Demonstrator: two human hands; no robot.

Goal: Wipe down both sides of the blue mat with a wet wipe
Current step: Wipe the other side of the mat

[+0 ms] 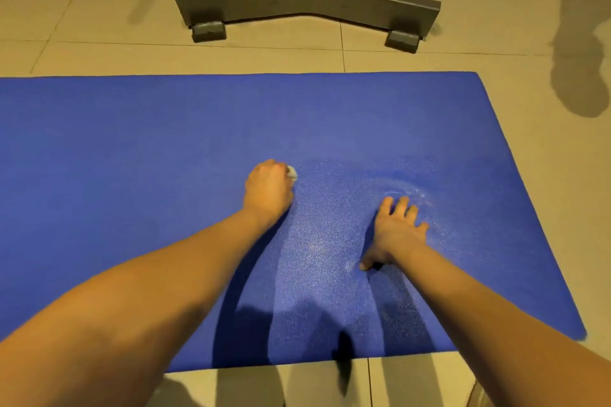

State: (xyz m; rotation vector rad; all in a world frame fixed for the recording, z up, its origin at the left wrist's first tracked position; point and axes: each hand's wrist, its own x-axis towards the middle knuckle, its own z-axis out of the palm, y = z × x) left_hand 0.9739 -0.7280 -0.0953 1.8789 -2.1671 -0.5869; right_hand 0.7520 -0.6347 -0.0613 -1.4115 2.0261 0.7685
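Observation:
The blue mat (132,158) lies flat on the tiled floor and runs off the left edge of the head view. My left hand (268,190) rests near the mat's middle, fingers closed on a small white wet wipe (292,172) that peeks out at the knuckles and touches the mat. My right hand (396,231) lies palm down on the mat to the right, fingers spread, holding nothing. A damp, shiny patch (330,241) with pale streaks spreads between and beyond the two hands.
A grey metal stand base (307,2) with two rubber feet sits on the beige floor tiles (545,158) just past the mat's far edge. Bare floor shows right of the mat and along its near edge.

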